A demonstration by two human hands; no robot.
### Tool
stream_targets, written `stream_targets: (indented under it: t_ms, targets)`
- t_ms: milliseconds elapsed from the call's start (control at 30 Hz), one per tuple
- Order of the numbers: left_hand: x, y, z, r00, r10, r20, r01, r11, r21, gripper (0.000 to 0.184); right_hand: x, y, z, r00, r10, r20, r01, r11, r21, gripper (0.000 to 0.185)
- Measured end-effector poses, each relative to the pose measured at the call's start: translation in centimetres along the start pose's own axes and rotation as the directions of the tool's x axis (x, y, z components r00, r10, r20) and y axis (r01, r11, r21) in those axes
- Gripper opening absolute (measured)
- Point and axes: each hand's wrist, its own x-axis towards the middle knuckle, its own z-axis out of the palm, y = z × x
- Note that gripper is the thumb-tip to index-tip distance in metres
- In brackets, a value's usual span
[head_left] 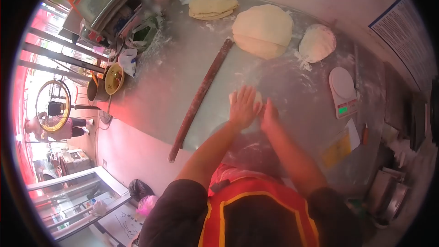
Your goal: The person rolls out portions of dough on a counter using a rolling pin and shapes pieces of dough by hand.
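Observation:
My left hand (pixel 243 106) lies flat on a small piece of dough (pixel 232 97), its fingers stretched out and covering most of it. Close against the right side of that dough is my right hand (pixel 270 115), seen edge-on with its fingers curled in. What those fingers hold, if anything, is hidden. A long, flour-dusted wooden rolling pin (pixel 201 98) rests on the metal table (pixel 160 87), left of both hands. Farther back sit a large folded round of dough (pixel 263 29), a folded slab of dough (pixel 213 7) and a smaller floured dough piece (pixel 317 43).
On the right stands a white kitchen scale (pixel 343 87) with a lit display, near a yellow-and-white sheet (pixel 343 144). Bowls (pixel 114 78) and plastic bags (pixel 128 59) crowd the left edge. Beyond, a person (pixel 68 127) is by a window; a glass case (pixel 82 199) is lower left.

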Motion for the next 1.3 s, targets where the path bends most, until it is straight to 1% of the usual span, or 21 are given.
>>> stream_targets:
  t_ms: [33,133,200,233,267,333,367,433,500,633,733,800,833,933,1000,1033,1100,1133,1200,1267,1300]
  targets:
    - [0.2,0.0,-0.4,0.999,-0.02,0.032,0.02,1.0,-0.017,0.058,-0.2,0.3,0.9,0.999,-0.003,-0.052,0.003,1.0,0.017,0.042]
    - [0.4,0.1,-0.3,0.992,-0.041,0.119,0.044,0.999,-0.023,0.057,5.1,2.5,-3.4,0.942,-0.177,0.286,0.28,0.883,-0.376,0.046]
    - [0.4,-0.2,2.0,0.981,-0.136,0.139,0.153,0.981,-0.12,0.06,7.1,0.9,-6.7,0.919,-0.071,0.387,0.241,0.88,-0.41,0.052]
    - [0.8,1.7,-3.5,0.95,-0.196,0.244,0.243,0.953,-0.182,0.061,8.7,-0.1,-8.6,0.916,-0.016,0.401,0.189,0.898,-0.397,0.055]
    - [-0.5,-0.3,4.0,0.978,-0.136,-0.156,0.106,0.976,-0.19,0.063,10.9,-1.4,-10.2,0.917,0.024,0.398,0.141,0.914,-0.381,0.059]
    - [0.9,1.5,-4.0,0.963,-0.187,0.193,0.24,0.921,-0.306,0.053,16.4,-3.0,-10.5,0.937,0.009,0.35,0.129,0.92,-0.37,0.061]
    - [0.6,1.8,-8.5,0.96,-0.13,0.25,0.193,0.95,-0.247,0.05,18.1,-3.6,-9.2,0.931,-0.013,0.366,0.164,0.908,-0.385,0.062]
    - [0.2,1.8,-10.1,0.984,-0.07,0.164,0.1,0.979,-0.179,0.048,8.1,-4.3,-1.7,0.832,-0.022,0.554,0.301,0.857,-0.418,0.064]
    - [0.0,0.9,-2.6,0.992,-0.039,-0.117,0.025,0.992,-0.123,0.05,10.4,-3.1,-0.6,0.899,-0.132,0.417,0.357,0.772,-0.525,0.065]
    - [-1.0,1.5,-5.9,0.998,-0.021,-0.054,0.017,0.996,-0.086,0.056,13.6,-1.7,-1.5,0.913,-0.195,0.357,0.39,0.671,-0.631,0.061]
    - [-0.8,1.6,-5.4,0.998,-0.058,0.01,0.059,0.981,-0.186,0.057,15.1,-3.3,-2.2,0.831,-0.064,0.552,0.515,0.463,-0.722,0.053]
    - [-1.0,1.1,-6.3,0.998,-0.041,0.039,0.05,0.962,-0.267,0.057,12.3,-4.6,-1.1,0.812,-0.192,0.551,0.578,0.139,-0.804,0.044]
    - [-1.3,0.9,-6.7,0.985,-0.16,0.067,0.173,0.883,-0.436,0.057,10.8,-4.7,-0.4,0.791,-0.252,0.557,0.57,-0.027,-0.821,0.04]
    - [-3.0,0.1,-6.2,0.894,-0.444,0.058,0.364,0.647,-0.67,0.053,7.1,-2.4,1.4,0.358,-0.287,0.888,0.846,-0.304,-0.439,0.032]
    - [-4.9,-1.3,2.7,0.808,-0.557,-0.193,0.352,0.719,-0.599,0.049,7.0,-1.3,0.4,0.364,-0.31,0.878,0.881,-0.193,-0.433,0.032]
    - [-4.7,-1.3,2.0,0.815,-0.563,-0.138,0.368,0.687,-0.627,0.048,6.9,-0.7,-0.4,0.368,-0.322,0.872,0.894,-0.137,-0.427,0.033]
    - [-3.9,-0.3,0.6,0.845,-0.534,-0.008,0.389,0.625,-0.677,0.045,4.7,0.5,-4.4,0.611,-0.358,0.706,0.736,-0.072,-0.673,0.036]
    - [-3.3,0.4,0.2,0.876,-0.48,-0.055,0.272,0.584,-0.765,0.043,3.5,0.9,-5.4,0.703,-0.395,0.592,0.637,-0.022,-0.771,0.037]
    - [-3.5,1.2,-1.6,0.896,-0.438,-0.077,0.158,0.476,-0.865,0.042,2.0,0.9,-4.8,0.611,-0.501,0.614,0.648,-0.129,-0.75,0.039]
    - [-5.1,1.7,-4.8,0.899,-0.412,0.15,0.321,0.386,-0.865,0.045,1.8,0.1,-6.1,0.581,-0.471,0.664,0.67,-0.187,-0.719,0.041]
    - [-5.4,2.2,-5.8,0.943,-0.158,0.294,0.289,-0.057,-0.956,0.044,2.9,-0.1,-5.3,0.58,-0.415,0.701,0.709,-0.166,-0.685,0.041]
